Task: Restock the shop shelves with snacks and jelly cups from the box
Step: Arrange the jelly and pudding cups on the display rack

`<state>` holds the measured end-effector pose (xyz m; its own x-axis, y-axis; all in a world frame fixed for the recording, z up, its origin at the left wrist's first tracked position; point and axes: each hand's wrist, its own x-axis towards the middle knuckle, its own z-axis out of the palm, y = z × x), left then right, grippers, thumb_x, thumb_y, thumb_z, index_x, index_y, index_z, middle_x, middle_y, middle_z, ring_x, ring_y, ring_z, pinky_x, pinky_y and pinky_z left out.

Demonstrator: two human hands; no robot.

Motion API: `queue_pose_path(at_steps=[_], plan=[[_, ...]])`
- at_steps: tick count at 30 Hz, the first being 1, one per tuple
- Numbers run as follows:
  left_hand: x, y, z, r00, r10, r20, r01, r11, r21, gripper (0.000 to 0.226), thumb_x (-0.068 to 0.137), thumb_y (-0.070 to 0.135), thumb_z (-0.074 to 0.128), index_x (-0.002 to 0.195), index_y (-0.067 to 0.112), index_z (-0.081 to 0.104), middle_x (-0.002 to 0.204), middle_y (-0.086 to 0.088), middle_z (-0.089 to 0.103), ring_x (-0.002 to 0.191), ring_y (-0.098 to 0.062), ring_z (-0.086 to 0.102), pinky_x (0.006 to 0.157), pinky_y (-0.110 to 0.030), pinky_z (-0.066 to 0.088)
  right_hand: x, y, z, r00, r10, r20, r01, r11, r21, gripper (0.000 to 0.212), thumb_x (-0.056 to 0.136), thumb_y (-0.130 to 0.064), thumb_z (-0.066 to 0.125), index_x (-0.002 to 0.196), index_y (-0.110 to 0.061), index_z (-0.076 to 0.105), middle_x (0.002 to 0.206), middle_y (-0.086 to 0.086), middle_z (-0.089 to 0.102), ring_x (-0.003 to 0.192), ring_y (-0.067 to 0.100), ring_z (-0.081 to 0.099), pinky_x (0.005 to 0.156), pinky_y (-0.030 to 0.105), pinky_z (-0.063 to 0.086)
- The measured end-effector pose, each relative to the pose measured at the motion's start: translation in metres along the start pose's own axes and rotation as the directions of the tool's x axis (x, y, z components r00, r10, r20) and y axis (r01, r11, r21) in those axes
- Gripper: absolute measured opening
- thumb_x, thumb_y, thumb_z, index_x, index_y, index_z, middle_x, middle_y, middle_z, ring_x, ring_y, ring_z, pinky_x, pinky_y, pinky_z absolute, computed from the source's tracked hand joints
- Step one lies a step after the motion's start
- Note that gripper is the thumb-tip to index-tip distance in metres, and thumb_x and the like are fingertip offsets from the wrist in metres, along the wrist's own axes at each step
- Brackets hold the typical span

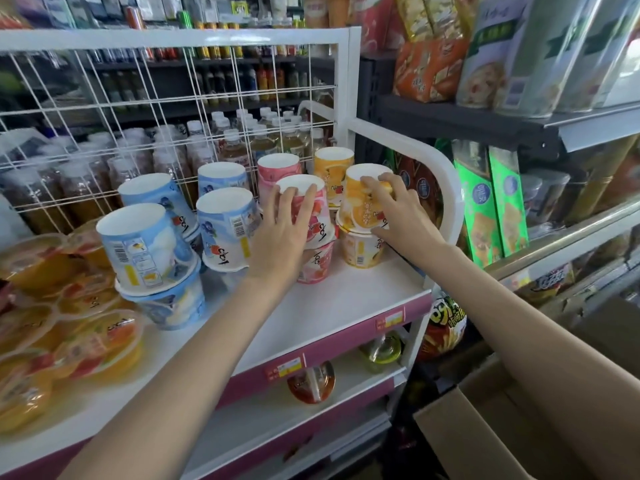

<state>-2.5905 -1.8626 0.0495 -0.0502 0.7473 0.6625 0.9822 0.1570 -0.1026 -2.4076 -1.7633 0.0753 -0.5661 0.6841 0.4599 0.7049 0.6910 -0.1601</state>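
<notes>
While both hands grip cups, bare shelf (353, 299) toward front edge.

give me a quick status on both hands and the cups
Left hand grips the top pink cup. Right hand grips the top orange cup. Both cups sit inverted on stacks on the white shelf. Nothing blocking.

White shelf (346, 306): stacked jelly cups (360, 252) (upside-down on top), fruit bowls (100, 344) left.
</notes>
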Motion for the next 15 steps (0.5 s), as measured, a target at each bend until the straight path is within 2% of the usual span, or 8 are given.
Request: queue_pose_path(at_steps=[3,7,10,15], plan=[[0.000,0.002,0.002,1.000,-0.001,-0.018,0.001,1.000,0.027,0.110,0.045,0.019,0.093,0.138,0.006,0.037,0.125,-0.025,0.051,0.118,-0.048,0.047,0.079,-0.050,0.052,0.000,0.001,0.003,1.000,0.010,0.018,-0.010,1.000,-0.004,0.090,0.078,-0.011,0.073,0.147,-0.027,0.017,0.150,0.008,0.013,0.116,0.036,0.038,0.088,0.044,0.049],[0.001,0.007,0.003,0.998,-0.027,-0.054,0.029,0.999,0.046,0.109,0.046,0.021,0.093,0.138,0.005,0.038,0.126,-0.026,0.052,0.118,-0.048,0.048,0.081,-0.051,0.051,-0.003,0.003,0.008,0.998,0.032,0.059,-0.030,0.999,-0.040,0.105,0.074,-0.009,0.076,0.147,-0.035,0.005,0.154,0.007,0.000,0.119,0.035,0.039,0.091,0.044,0.050],[0.001,0.012,0.008,0.996,-0.049,-0.070,0.053,0.997,0.052,0.113,0.045,0.018,0.094,0.139,0.006,0.031,0.129,-0.027,0.050,0.120,-0.049,0.046,0.086,-0.054,0.048,-0.001,0.003,0.009,0.998,0.053,0.043,-0.050,0.996,-0.069,0.108,0.074,-0.001,0.073,0.147,-0.037,0.003,0.153,0.008,0.002,0.117,0.034,0.044,0.086,0.043,0.053],[-0.001,0.012,0.011,0.997,-0.041,-0.072,0.046,0.997,0.068,0.118,0.044,0.016,0.094,0.140,0.006,0.027,0.134,-0.028,0.046,0.123,-0.049,0.042,0.091,-0.055,0.044,0.001,-0.002,0.010,0.998,0.045,0.038,-0.041,0.994,-0.101,0.108,0.072,-0.003,0.076,0.147,-0.036,0.004,0.151,0.011,0.005,0.112,0.033,0.047,0.079,0.042,0.056]])
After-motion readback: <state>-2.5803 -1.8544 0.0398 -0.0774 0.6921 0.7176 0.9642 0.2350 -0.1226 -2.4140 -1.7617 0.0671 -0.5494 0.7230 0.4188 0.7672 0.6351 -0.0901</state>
